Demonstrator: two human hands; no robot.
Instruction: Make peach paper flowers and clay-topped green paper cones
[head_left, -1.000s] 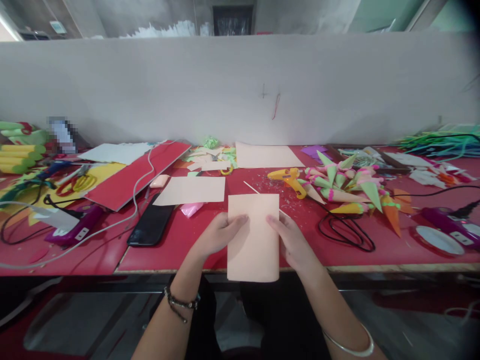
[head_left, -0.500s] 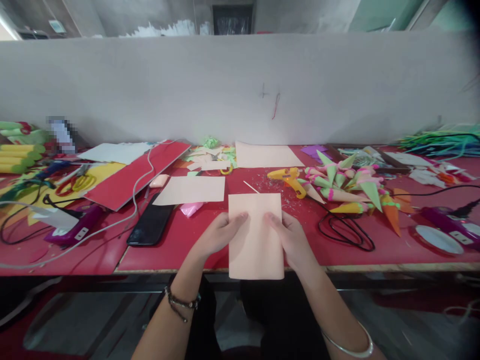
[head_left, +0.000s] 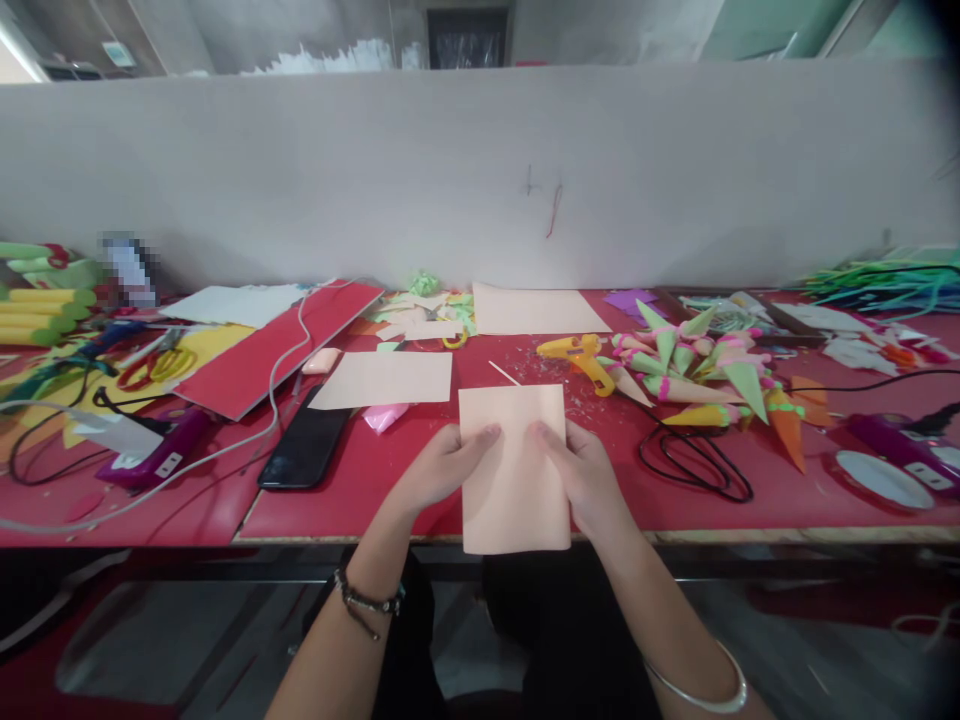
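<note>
Evenly, my two grips held one peach sheet (head_left: 516,490) between them, upright before me and slightly bowed. My left grip (head_left: 446,465) was clamped on its left edge, thumb laid across the front and the other fingers behind. My right grip (head_left: 586,470) pinched the opposite edge the same way — thumb on the face, the rest mostly hidden at the back. From my view, the sheet's bottom edge hung past the near rim of the red worktop (head_left: 300,517), and a thin stick (head_left: 504,373) showed just beyond its top edge, one end out of sight behind the paper.

To the left of the sheet lay a smaller peach piece (head_left: 382,380), one corner over a black phone (head_left: 300,455), with a shiny pink scrap (head_left: 384,416) poking out beneath it. Farther left, a red board (head_left: 240,380) sat at a slant. On the right, a yellow glue gun (head_left: 581,358) rested beside a heap of paper cones (head_left: 679,375) — green, pink and orange. A wider peach sheet (head_left: 534,312) lay flat at the back, near the pale partition (head_left: 337,180).
</note>
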